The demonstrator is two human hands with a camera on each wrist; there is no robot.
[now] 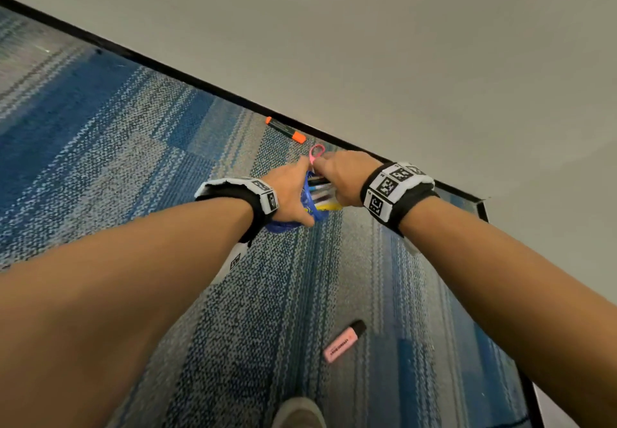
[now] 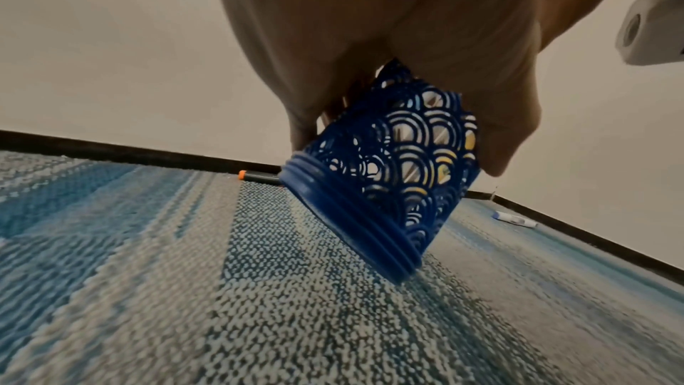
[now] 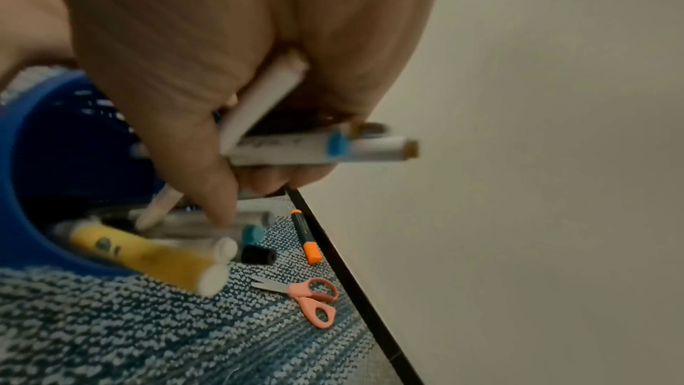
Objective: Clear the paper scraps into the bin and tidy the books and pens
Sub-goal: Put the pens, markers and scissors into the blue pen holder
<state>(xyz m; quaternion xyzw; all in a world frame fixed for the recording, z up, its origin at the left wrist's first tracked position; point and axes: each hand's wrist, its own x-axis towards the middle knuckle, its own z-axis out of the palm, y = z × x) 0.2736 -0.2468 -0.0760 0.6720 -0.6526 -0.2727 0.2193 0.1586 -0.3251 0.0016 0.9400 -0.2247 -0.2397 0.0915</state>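
Note:
My left hand [image 1: 290,193] grips a blue lattice pen holder [image 2: 388,169], tipped on its side on the carpet with its mouth toward my right hand. Several pens and markers [image 1: 322,192] stick out of the holder's mouth [image 3: 33,174]. My right hand [image 1: 340,177] holds a bundle of white markers [image 3: 296,145] at that opening. A yellow marker [image 3: 148,256] lies in the holder's mouth. Pink scissors [image 3: 311,297] lie on the carpet by the wall, beyond my hands. An orange highlighter [image 1: 286,130] lies against the skirting. A pink highlighter [image 1: 344,342] lies on the carpet nearer me.
The floor is blue and grey carpet [image 1: 133,147], bounded by a black skirting [image 1: 200,85] and a pale wall [image 1: 400,43]. A white marker [image 2: 514,219] lies near the skirting in the left wrist view. A shoe tip [image 1: 297,414] shows at the bottom edge.

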